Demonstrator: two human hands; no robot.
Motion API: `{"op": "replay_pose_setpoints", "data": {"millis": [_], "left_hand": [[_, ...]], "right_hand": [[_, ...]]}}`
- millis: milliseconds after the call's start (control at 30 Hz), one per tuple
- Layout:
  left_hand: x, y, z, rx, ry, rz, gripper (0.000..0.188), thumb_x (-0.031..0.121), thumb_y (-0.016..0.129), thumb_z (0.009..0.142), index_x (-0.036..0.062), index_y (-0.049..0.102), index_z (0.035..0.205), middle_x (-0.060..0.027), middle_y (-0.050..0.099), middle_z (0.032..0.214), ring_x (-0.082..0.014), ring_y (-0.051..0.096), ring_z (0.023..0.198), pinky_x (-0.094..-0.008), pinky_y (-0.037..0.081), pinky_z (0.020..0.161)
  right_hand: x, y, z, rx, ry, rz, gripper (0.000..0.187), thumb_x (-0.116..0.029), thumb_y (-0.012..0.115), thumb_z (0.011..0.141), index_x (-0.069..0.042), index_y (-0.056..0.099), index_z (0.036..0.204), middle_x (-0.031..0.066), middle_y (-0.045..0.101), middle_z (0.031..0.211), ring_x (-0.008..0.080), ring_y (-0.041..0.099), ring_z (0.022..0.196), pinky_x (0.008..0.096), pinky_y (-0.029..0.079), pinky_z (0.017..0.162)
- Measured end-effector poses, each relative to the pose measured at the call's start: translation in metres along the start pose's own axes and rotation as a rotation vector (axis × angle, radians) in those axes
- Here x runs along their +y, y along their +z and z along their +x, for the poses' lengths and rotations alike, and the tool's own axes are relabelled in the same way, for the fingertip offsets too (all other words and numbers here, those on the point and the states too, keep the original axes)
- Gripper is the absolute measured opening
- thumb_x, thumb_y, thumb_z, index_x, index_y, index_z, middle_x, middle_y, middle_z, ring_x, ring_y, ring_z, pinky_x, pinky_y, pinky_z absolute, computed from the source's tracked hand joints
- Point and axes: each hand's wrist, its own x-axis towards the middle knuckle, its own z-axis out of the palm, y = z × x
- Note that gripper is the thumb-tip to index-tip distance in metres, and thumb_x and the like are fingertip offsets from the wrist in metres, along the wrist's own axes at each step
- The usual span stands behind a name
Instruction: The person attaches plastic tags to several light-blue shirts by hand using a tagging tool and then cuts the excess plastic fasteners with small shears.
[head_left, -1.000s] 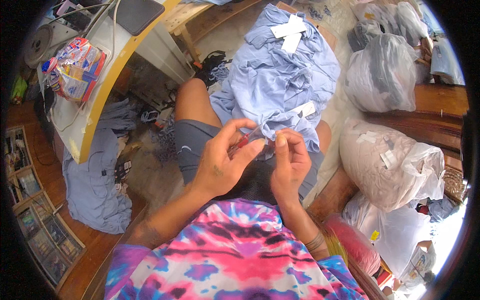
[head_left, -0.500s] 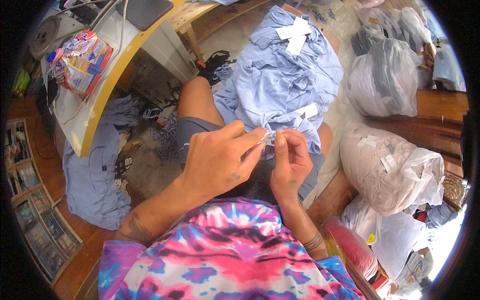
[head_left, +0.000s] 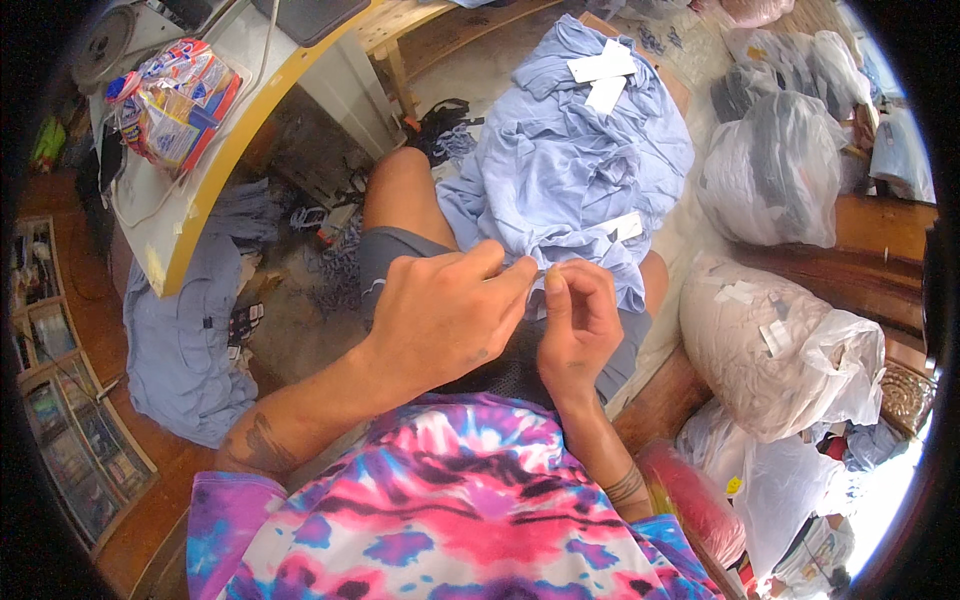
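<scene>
A heap of light blue garments [head_left: 560, 150] lies in front of me, its near edge coming down over my lap. White paper tags [head_left: 603, 75] rest on its far part, and another white tag [head_left: 625, 226] shows closer to me. My left hand [head_left: 445, 315] is closed at the garment's near edge, back of the hand up; its fingers hide whatever they hold. Just right of it, almost touching, my right hand [head_left: 580, 325] pinches with thumb and forefinger at the light blue cloth. What exactly lies between the fingertips is too small to tell.
At the left stands a yellow-edged table [head_left: 215, 150] bearing a colourful plastic package [head_left: 170, 105]. Below it, more blue cloth [head_left: 185, 350] hangs or lies. Stuffed plastic bags [head_left: 775, 345] line the right side. Cloth scraps [head_left: 345, 265] litter the floor beside my left leg.
The small silvery thing seen at my left fingertips is now hidden. Those fingers have drawn closer together, and both hands stay near the same spot. The view has shifted slightly.
</scene>
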Motion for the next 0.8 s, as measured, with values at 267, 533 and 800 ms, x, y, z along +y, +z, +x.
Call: {"op": "replay_pose_setpoints", "data": {"millis": [267, 533, 800], "left_hand": [[-0.008, 0.011, -0.004, -0.015, -0.031, -0.002, 0.018, 0.02, 0.077, 0.087, 0.0123, 0.076, 0.103, -0.0057, 0.058, 0.075, -0.0243, 0.06, 0.056, -0.0359, 0.045, 0.047], [-0.024, 0.048, -0.006, -0.175, -0.897, -1.411, 0.027, 0.031, 0.077, 0.096, 0.0075, 0.064, 0.098, 0.0101, 0.047, 0.065, -0.0028, 0.04, 0.047, -0.0237, 0.031, 0.042], [-0.01, 0.075, 0.001, -0.003, -0.922, -1.663, 0.022, 0.022, 0.077, 0.096, 0.0136, 0.06, 0.085, 0.01, 0.043, 0.062, -0.0012, 0.034, 0.044, -0.0225, 0.026, 0.04]], "right_hand": [[-0.002, 0.003, 0.0, 0.016, -0.039, -0.088, 0.006, -0.001, 0.07, 0.096, 0.002, 0.066, 0.1, 0.0122, 0.067, 0.104, 0.0175, 0.063, 0.09, 0.0275, 0.051, 0.079], [0.004, -0.001, -0.002, 0.055, 0.196, 0.281, 0.007, -0.004, 0.065, 0.101, 0.002, 0.065, 0.105, 0.0068, 0.063, 0.111, 0.0106, 0.058, 0.092, 0.0246, 0.048, 0.082], [0.009, -0.008, -0.008, 0.111, 0.732, 0.517, 0.015, -0.015, 0.064, 0.104, 0.0, 0.064, 0.104, 0.0096, 0.062, 0.111, 0.0127, 0.063, 0.084, 0.0266, 0.054, 0.074]]}}
